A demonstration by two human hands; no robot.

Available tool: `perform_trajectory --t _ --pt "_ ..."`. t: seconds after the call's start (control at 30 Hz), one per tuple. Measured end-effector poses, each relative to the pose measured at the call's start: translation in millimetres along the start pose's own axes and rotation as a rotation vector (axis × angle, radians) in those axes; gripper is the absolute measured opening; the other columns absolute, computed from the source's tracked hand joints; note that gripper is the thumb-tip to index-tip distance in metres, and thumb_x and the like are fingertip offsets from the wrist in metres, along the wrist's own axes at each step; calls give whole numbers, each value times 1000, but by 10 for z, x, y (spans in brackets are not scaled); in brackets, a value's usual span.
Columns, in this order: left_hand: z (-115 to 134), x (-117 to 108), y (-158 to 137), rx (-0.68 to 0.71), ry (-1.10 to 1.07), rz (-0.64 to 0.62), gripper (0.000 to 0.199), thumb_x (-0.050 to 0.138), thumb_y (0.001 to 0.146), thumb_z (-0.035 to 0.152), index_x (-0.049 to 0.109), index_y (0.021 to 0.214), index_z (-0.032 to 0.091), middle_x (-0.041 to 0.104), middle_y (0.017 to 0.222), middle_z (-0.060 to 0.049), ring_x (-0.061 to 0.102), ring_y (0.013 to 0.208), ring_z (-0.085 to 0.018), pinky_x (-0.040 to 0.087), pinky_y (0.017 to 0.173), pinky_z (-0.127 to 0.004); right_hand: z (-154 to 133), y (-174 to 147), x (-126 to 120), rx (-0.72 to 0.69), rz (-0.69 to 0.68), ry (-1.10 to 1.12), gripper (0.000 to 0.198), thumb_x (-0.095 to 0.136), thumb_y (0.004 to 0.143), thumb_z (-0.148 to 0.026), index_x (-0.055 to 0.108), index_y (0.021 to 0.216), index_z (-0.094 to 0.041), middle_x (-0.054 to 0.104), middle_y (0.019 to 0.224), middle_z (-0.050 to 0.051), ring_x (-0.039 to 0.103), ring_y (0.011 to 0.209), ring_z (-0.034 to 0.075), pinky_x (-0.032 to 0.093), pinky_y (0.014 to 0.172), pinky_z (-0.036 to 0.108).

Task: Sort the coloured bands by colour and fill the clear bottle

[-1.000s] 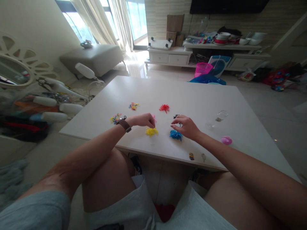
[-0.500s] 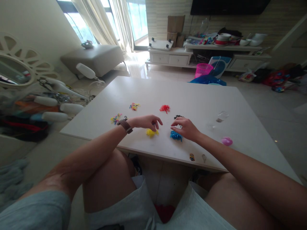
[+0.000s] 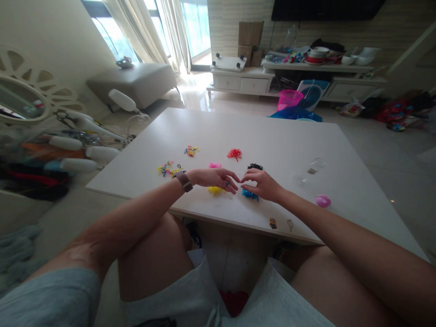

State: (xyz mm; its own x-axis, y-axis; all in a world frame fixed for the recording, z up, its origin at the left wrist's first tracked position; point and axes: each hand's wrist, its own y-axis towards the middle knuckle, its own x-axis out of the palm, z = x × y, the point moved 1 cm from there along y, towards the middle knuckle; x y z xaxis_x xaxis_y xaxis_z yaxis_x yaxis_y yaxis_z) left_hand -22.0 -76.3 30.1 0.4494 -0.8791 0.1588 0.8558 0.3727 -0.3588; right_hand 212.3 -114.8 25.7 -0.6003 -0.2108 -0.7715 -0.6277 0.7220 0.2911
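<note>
My left hand (image 3: 221,178) is over the yellow rubber band pile (image 3: 215,190), its fingers stretched out and slightly apart. A small blue loop or ring (image 3: 227,184) shows at its fingers. My right hand (image 3: 262,185) hangs above the blue rubber band pile (image 3: 250,194), thumb and forefinger curled close together; anything between them is too small to make out. The fingertips of both hands meet or nearly meet. Behind them lie small piles of pink bands (image 3: 214,165), red bands (image 3: 235,154) and black bands (image 3: 255,166).
Multicoloured pieces lie in two piles, one farther back (image 3: 191,151) and one by my left wrist (image 3: 165,169). On the right of the white table (image 3: 286,141) are a clear container (image 3: 316,165), a pink object (image 3: 323,200) and a small yellow figure (image 3: 273,223).
My left hand has moved right and slightly down, its fingers straightening toward my right hand. My right hand has shifted slightly left. The pink pile has come into view.
</note>
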Motion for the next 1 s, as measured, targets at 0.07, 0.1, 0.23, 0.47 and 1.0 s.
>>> perform_trajectory --t 0.07,0.1,0.23,0.47,1.0 --pt "17 44 7 -7 -11 5 44 79 74 18 65 116 20 71 120 -12 68 110 -21 48 101 -38 -10 2 5 -12 -1 5 11 65 88 -26 74 90 -18 68 88 8 62 84 19 48 77 32" --pt "25 71 12 -5 -14 11 44 78 74 17 64 116 20 69 122 -11 68 110 -21 47 102 -38 -19 3 9 -16 -1 9 12 65 88 -26 74 89 -18 68 87 8 62 84 19 48 76 32" --pt "48 207 58 41 -52 47 48 78 73 13 59 116 21 67 123 -8 70 104 -18 47 101 -37 -88 7 38 -31 -15 24 14 63 90 -26 75 87 -19 68 83 7 61 78 17 46 71 29" --pt "73 370 141 67 33 71 58 78 72 13 55 124 22 70 115 -6 68 92 -15 51 90 -33 -178 6 98 -72 -96 33 14 62 89 -21 73 80 -20 69 78 5 62 76 18 45 70 29" --pt "117 315 122 130 21 98 49 79 74 17 57 118 20 68 116 -7 66 96 -14 49 94 -34 -125 20 -11 11 -46 18 8 62 85 -18 68 81 -19 67 82 4 61 74 15 45 68 26"
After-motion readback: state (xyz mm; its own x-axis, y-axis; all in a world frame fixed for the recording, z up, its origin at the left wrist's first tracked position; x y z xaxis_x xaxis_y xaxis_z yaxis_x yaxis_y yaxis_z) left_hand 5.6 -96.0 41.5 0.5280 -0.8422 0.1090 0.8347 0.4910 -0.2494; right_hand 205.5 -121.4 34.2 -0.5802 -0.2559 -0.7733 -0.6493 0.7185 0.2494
